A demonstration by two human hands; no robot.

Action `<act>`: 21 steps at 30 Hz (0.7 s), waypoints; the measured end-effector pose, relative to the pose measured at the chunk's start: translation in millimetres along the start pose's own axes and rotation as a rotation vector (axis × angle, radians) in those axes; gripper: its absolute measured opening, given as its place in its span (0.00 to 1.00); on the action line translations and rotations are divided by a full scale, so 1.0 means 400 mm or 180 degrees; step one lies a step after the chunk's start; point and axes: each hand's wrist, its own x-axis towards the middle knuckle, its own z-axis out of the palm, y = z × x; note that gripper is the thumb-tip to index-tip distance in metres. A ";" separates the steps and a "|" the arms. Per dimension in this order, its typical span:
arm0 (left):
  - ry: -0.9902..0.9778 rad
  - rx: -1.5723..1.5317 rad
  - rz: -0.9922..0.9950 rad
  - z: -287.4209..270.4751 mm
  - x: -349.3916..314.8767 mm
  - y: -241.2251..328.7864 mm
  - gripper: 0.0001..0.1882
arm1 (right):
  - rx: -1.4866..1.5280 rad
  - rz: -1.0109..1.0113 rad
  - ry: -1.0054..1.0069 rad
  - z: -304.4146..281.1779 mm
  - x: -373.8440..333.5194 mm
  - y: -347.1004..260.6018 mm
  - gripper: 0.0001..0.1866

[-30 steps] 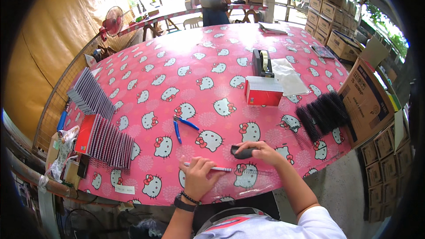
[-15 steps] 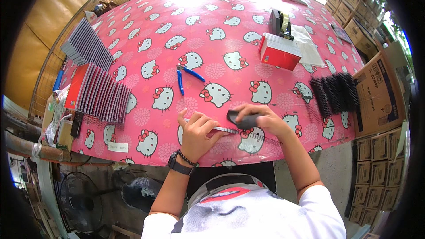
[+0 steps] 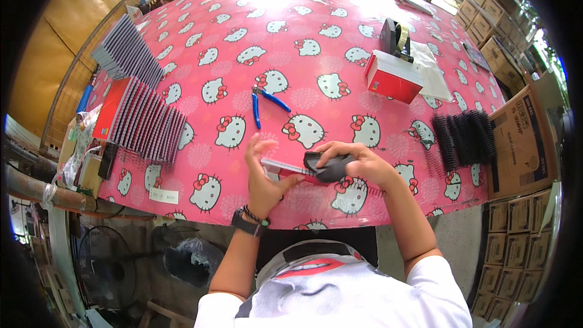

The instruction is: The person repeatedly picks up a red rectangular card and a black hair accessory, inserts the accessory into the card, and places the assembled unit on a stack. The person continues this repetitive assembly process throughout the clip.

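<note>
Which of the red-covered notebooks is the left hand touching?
The single notebook, with the thumb of the left hand on it. The other red-covered ones are grouped: in the front left stack, and in the stack by the tape dispenser.

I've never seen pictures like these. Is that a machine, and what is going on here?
There's no machine: these are a person's two bare hands. The camera is the left one of two worn on the head, looking down; its fisheye lens bends straight edges.

The left hand holds a small booklet, thumb across it. The right hand grips a black tool over the booklet's right end; I can't tell its exact kind. A thin wire coil sticks out beyond.

On the pink patterned tablecloth lie blue-handled pliers. To the left stands a row of red-covered booklets; to the right are a tape dispenser and black coils.
</note>
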 end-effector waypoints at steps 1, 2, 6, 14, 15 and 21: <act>-0.0110 -0.0773 -0.0457 -0.001 -0.001 -0.025 0.44 | -0.0254 -0.0100 -0.0101 0.015 0.004 -0.012 0.20; -0.0396 -0.0460 -0.0229 -0.015 -0.003 -0.077 0.38 | -0.0956 0.0196 0.0261 0.025 0.010 -0.011 0.21; -0.0503 -0.0648 -0.0666 -0.009 -0.010 -0.096 0.30 | 0.1068 -0.0364 -0.0065 0.002 0.005 -0.007 0.23; -0.0468 -0.0708 -0.0550 -0.010 -0.007 -0.115 0.27 | -0.0449 -0.0040 -0.0184 0.012 0.059 -0.033 0.26; -0.0498 -0.0656 -0.0547 -0.011 -0.005 -0.110 0.27 | -0.0579 0.0115 -0.0020 0.008 0.066 -0.033 0.26; -0.0491 -0.0490 -0.0462 -0.013 -0.001 -0.103 0.27 | -0.1137 0.0073 -0.0161 0.027 0.100 -0.047 0.23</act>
